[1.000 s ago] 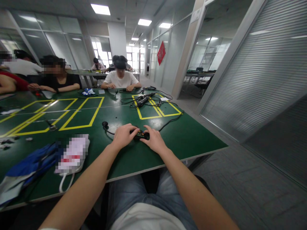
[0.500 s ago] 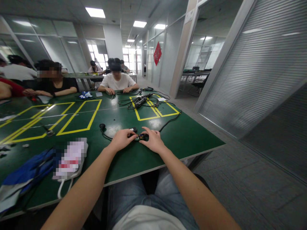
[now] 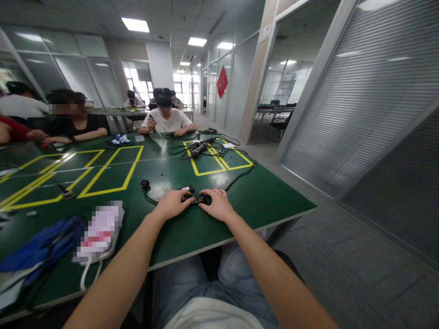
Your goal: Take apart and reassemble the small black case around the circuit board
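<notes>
A small black housing (image 3: 196, 199) with tiny brass-coloured parts showing in its open top lies on the green table (image 3: 274, 201) in front of me. My left hand (image 3: 172, 204) pinches its left end between thumb and fingers. At its right end, the thumb and fingers of my right hand (image 3: 218, 205) are closed round it. Just behind the left fingertips rests a black piece with a white label (image 3: 187, 188). A black plug (image 3: 145, 184) on a short cord sits left of my left hand. From behind my right hand a black cable (image 3: 240, 176) runs back to the right.
Black tools with tangled cords (image 3: 202, 147) lie at the table's far right among yellow tape outlines (image 3: 111, 171). To my left are a blue glove (image 3: 41, 244) and a blurred pale object with a white strap (image 3: 99, 233). Across the table a person (image 3: 168, 119) holds a screwdriver (image 3: 156, 125).
My view has shifted slightly. Both hands stay on the black housing, which now lies flatter with its inner parts more visible. The person opposite has raised a screwdriver.
</notes>
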A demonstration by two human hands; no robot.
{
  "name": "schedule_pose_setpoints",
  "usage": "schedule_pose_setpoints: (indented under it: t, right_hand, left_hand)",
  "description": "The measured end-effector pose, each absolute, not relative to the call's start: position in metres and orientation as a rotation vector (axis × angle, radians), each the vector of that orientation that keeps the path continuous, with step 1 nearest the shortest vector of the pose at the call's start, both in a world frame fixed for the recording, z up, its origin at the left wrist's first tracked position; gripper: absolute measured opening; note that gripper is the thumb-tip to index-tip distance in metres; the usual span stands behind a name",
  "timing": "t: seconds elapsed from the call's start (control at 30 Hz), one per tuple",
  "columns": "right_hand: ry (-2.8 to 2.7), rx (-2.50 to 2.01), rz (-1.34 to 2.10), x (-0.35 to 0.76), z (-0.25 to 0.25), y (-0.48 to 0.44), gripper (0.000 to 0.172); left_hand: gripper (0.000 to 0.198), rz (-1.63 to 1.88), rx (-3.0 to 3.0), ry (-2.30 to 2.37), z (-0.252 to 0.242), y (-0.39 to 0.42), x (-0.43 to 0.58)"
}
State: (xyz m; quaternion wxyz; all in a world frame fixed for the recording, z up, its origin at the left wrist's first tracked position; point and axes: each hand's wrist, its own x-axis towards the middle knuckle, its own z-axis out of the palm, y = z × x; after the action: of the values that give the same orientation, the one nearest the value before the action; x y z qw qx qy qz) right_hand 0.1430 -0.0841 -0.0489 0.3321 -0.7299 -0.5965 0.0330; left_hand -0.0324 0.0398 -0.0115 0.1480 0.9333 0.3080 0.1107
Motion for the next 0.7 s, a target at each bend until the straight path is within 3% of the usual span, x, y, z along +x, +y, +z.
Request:
schedule_pose_setpoints:
  t: [0.33,0.5,0.7]
  right_hand:
    - [-1.435,-1.974,-0.02,0.142,-0.048,-0.087,0.038]
    - [-1.395,-2.008,-0.024,0.146,-0.053,-0.088,0.027]
    - [-1.366,-1.946,0.025,0.15,-0.055,-0.087,0.026]
  left_hand:
    - [0.046,0.329,2.491,0.688,-0.015,0.057,-0.038]
    - [0.034,0.336,2.308,0.591,-0.014,0.063,-0.043]
    - [0.039,0.268,2.226,0.654,-0.011,0.065,-0.046]
